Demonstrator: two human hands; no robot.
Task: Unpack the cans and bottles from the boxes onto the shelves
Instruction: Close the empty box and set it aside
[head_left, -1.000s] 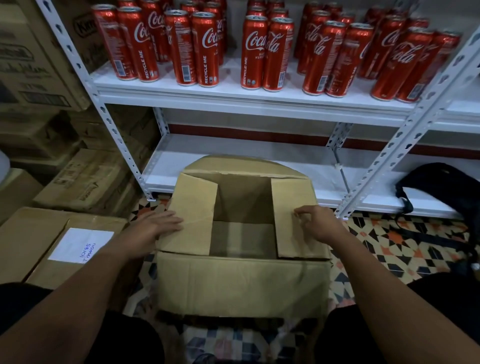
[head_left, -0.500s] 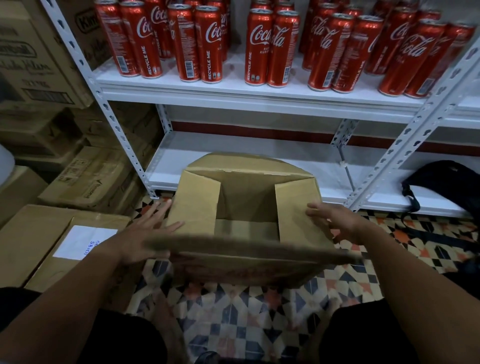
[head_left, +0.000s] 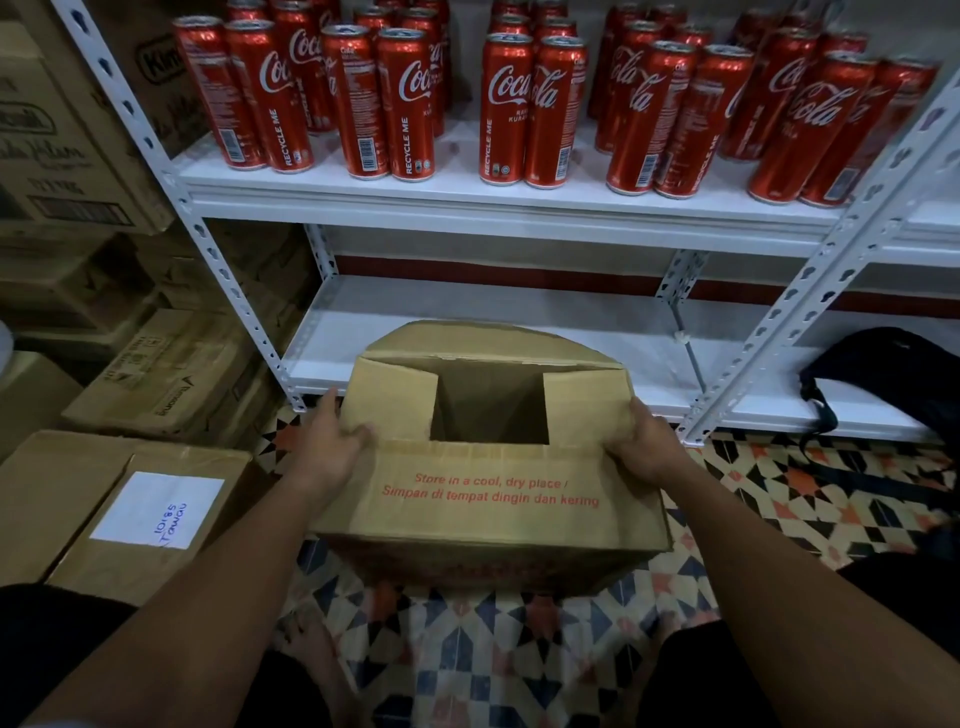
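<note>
Where the patterned tile floor (head_left: 779, 499) met the white metal shelving rack (head_left: 519, 208), tall red Coca-Cola cans (head_left: 405, 109) stood in rows on the upper shelf, while the lower white shelf (head_left: 597, 332) lay behind. Stacked brown cartons (head_left: 171, 374) filled the left side, a sealed carton with a white handwritten label (head_left: 156, 506) sat near left, and a black bag (head_left: 893, 374) lay at the right. The open brown cardboard box (head_left: 488, 499) stood on the floor between both hands. The left hand (head_left: 327, 447) gripped its left flap, thumb on top; the right hand (head_left: 644, 449) clasped the right flap's edge.
</note>
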